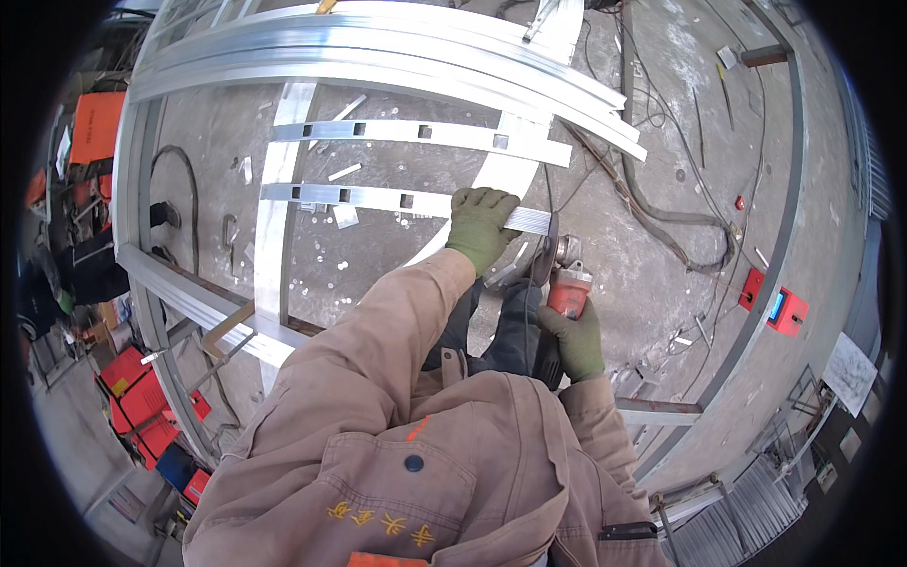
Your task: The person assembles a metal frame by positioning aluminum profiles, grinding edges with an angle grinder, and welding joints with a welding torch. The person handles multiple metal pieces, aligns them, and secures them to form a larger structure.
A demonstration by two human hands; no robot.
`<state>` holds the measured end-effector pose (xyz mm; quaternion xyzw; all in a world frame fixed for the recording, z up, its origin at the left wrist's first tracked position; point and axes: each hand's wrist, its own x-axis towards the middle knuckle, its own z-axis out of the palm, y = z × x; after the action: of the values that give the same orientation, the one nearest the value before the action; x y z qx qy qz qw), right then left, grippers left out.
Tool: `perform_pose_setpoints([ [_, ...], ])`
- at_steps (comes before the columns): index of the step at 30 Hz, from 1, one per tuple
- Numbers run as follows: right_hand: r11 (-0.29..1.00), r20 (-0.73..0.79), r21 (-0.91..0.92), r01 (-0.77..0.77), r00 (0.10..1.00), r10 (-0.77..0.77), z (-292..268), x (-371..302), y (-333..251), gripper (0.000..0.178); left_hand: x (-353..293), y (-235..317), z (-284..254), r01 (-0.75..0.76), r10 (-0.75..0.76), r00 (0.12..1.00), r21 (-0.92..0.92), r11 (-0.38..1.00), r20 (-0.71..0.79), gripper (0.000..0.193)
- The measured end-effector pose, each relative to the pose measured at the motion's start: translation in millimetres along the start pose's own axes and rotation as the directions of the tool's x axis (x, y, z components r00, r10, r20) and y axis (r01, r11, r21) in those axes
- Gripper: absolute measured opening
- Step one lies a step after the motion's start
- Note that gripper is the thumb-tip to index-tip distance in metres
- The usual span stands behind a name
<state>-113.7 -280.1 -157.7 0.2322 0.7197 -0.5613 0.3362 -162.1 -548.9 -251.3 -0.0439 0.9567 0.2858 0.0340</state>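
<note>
My left hand, in a green work glove, presses closed over a flat silver metal bar with square cut-outs, near its right end. In my right hand, also gloved in green, is a red angle grinder. Its thin disc stands edge-on right beside the bar's end; whether it touches cannot be made out. A second metal bar with similar square holes lies farther off, roughly parallel. Both bars rest across two light metal rails.
Long silver profiles lie across the far side of the metal frame. Cables and a dark hose trail over the floor at right. A red device sits by the right frame edge. A clamp grips the left beam. Another person is at far left.
</note>
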Motion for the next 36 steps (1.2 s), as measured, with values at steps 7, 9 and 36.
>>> perform_pose_setpoints([
  [7, 1.000, 0.008, -0.028, -0.008, 1.000, 0.009, 0.7, 5.2, -12.6, 0.050, 1.6, -3.2, 3.1, 0.017, -0.018, 1.000, 0.015, 1.000, 0.016, 0.060],
  [9, 0.999, 0.011, -0.032, -0.014, 1.000, 0.015, 0.5, 6.9, -13.0, 0.050, 1.4, -5.3, 4.5, 0.013, -0.013, 1.000, 0.013, 1.000, 0.011, 0.060],
  [36, 0.990, -0.065, 0.141, 0.015, 0.998, -0.006, -31.3, 16.7, -50.7, 0.045, 36.0, -10.9, -51.6, -0.025, 0.023, 0.999, 0.027, 0.999, 0.048, 0.087],
])
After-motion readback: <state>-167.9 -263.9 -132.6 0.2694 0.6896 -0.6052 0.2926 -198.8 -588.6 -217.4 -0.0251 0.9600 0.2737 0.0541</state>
